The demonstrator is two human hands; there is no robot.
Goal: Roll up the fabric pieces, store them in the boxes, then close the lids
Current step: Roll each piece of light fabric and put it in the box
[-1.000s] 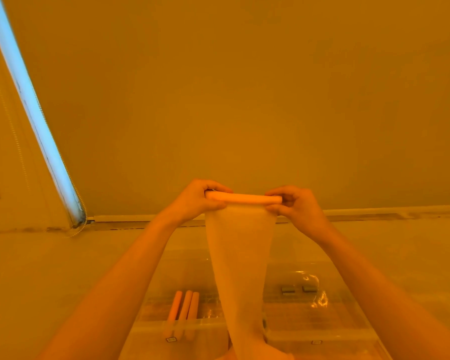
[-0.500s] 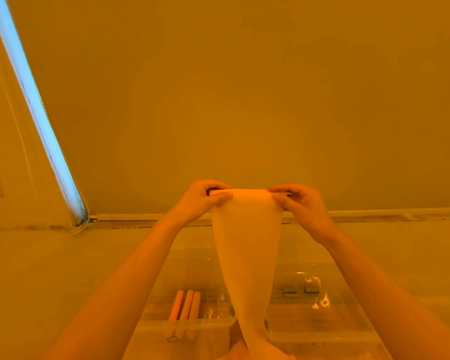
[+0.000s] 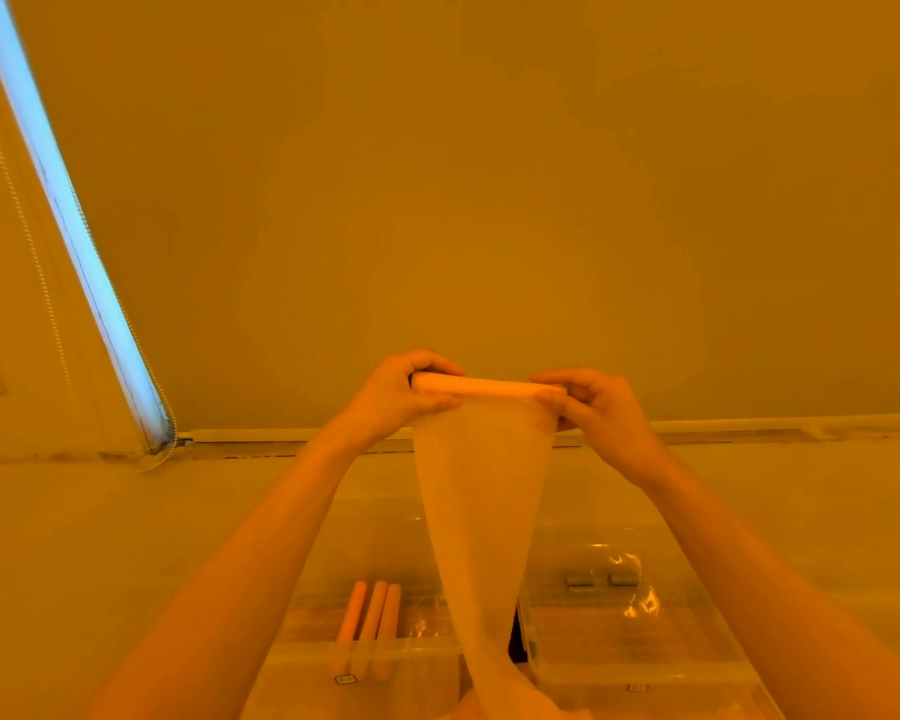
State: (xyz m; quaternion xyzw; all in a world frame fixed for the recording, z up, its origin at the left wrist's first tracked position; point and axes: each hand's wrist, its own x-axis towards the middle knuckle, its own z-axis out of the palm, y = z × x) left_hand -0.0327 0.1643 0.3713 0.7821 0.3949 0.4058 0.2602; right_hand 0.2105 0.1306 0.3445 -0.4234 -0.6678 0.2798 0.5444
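Yellow-lit wall fills the bg, w/ a pale blue strip [image 3: 68, 220] slanting down at left. My left hand [image 3: 391, 394] and right hand [image 3: 596, 407] are both up in front of me, fingers curled tight round the ends of the fabric roll [image 3: 484, 385]. Half a sec ago the top edge was flat betw my fingers; now it's turned over into a thin tube again, so another wrap is on. Loose fabric tail [image 3: 481, 511] hangs from the roll down past the frame bottom, so plenty left to wind. Below: left box [image 3: 401, 654] w/ three finished rolls [image 3: 370, 613] inside, right box [image 3: 640, 662] just beside it, apparently no rolls in it. Lids not closed yet.
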